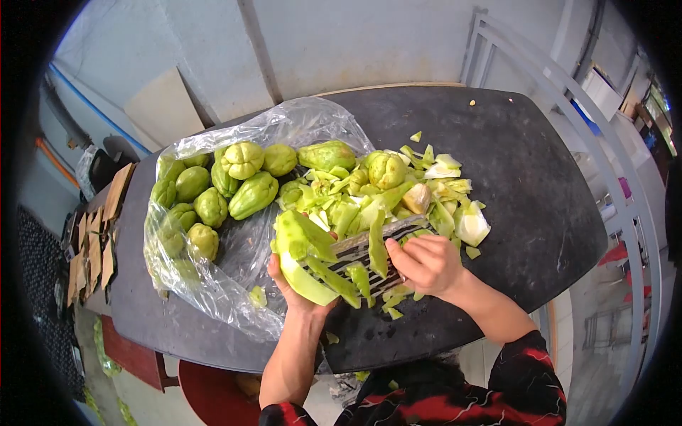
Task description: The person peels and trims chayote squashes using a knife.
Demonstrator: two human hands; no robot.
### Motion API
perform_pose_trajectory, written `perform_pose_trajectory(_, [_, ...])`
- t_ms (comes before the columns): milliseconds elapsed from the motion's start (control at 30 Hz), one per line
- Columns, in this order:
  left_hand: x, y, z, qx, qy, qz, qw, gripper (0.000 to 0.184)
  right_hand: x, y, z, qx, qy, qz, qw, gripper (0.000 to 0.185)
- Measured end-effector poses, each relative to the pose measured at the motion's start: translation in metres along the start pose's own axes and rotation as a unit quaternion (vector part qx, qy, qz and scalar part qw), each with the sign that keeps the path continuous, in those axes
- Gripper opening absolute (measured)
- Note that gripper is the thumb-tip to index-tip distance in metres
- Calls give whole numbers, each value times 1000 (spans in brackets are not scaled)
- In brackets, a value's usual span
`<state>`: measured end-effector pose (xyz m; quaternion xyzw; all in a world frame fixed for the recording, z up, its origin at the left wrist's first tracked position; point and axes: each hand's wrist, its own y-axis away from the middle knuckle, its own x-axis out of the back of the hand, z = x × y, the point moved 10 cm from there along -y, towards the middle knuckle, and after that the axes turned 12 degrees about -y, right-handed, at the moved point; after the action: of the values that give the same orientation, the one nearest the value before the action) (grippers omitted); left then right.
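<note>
My left hand (pixel 297 290) is wrapped around a large, partly peeled chayote (pixel 302 248), tilted over the front of the table. Strips of green peel (pixel 378 245) hang beside its cut side. In a closed fist, my right hand (pixel 432 264) grips a knife with a broad, striped-looking blade (pixel 348 248), its handle hidden by the fingers. The blade points left toward the chayote, and bits of peel cover part of it. Behind both hands lies a heap of peelings (pixel 355 206), with a whole chayote (pixel 386 170) on top.
Several whole chayotes (pixel 210 206) rest in an open clear plastic bag (pixel 234 305) on the left of the dark table (pixel 526 177). White cut pieces (pixel 472 224) lie right of the heap. A metal railing (pixel 625 206) stands at right, a red stool (pixel 213 394) below.
</note>
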<state>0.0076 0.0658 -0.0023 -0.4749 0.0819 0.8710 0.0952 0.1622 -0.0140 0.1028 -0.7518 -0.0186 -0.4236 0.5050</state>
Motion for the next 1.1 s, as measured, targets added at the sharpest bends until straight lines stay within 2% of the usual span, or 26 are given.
perform_pose_trajectory(33, [0,1,7,-19,-66,9,998,90,0,-1,-1,3,-2,0,1000,21])
perform_pose_trajectory(67, [0,2,9,-20,-67,11,998,90,3,-4,-6,11,-7,2,1000,22])
perform_pose_trajectory(167, [-2,-1,15,-50,-171,-58,982,92,11,-8,-22,24,-7,0,1000,23])
perform_pose_trajectory(233, [-6,0,13,-53,-170,-67,982,93,11,-9,-23,38,-8,3,999,23])
perform_pose_trajectory(333, [-5,0,9,-47,-138,-40,989,93,-2,1,14,-29,3,13,999,26])
perform_pose_trajectory(467, [-2,-1,9,-43,-87,-27,995,95,2,-4,3,-37,-34,-8,999,30])
perform_pose_trajectory(533, [-25,0,5,-35,-36,-161,986,95,6,-8,-10,-31,-58,-11,998,37])
perform_pose_trajectory(567, [-11,2,-2,14,-110,-76,991,99,8,-10,-15,-26,-82,-10,996,39])
perform_pose_trajectory(633, [-20,5,-3,26,-134,-100,986,100,11,-8,-20,-19,-113,-2,993,45])
perform_pose_trajectory(733, [-26,7,-7,41,-165,-130,977,103,8,-4,-10,-23,-93,-3,995,41])
perform_pose_trajectory(800, [-24,9,-2,25,-145,-53,988,105,-6,3,25,-101,-60,-9,993,34])
perform_pose_trajectory(933, [-18,4,1,-2,-164,-98,982,108,-2,-2,18,-85,-64,-26,994,35])
perform_pose_trajectory(967, [-15,4,0,-9,-158,-59,986,109,1,-5,10,-82,-78,-20,993,35])
perform_pose_trajectory(1067, [5,3,-12,-1,-131,-32,991,108,6,-10,-5,-57,-73,-6,996,33])
perform_pose_trajectory(1100, [-10,6,-11,-10,-210,-94,973,105,2,-3,10,-73,-76,16,994,33])
